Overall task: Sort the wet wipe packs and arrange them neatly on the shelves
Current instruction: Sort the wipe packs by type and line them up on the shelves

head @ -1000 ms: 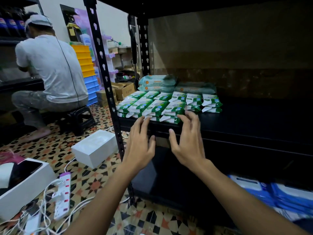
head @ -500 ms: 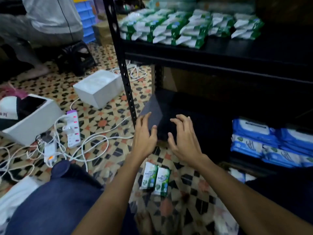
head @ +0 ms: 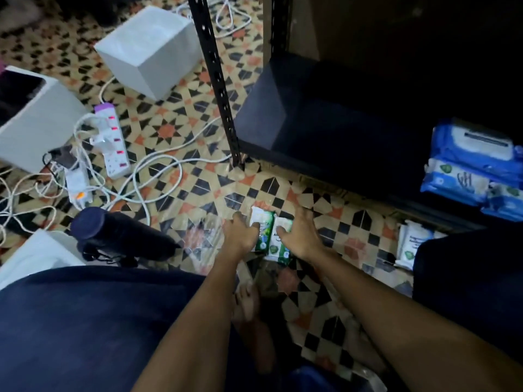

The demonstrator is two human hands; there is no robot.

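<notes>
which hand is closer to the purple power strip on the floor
Left. The left hand is at the green wipe packs, on the side facing the power strip. The right hand is on the packs' far side, nearer the shelf.

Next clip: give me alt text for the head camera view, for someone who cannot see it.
Both hands, left hand and right hand, reach down onto two green wipe packs lying side by side on a patterned tile floor. A dark bottom shelf beyond holds blue wipe packs; white boxes and a power strip lie left.
</notes>
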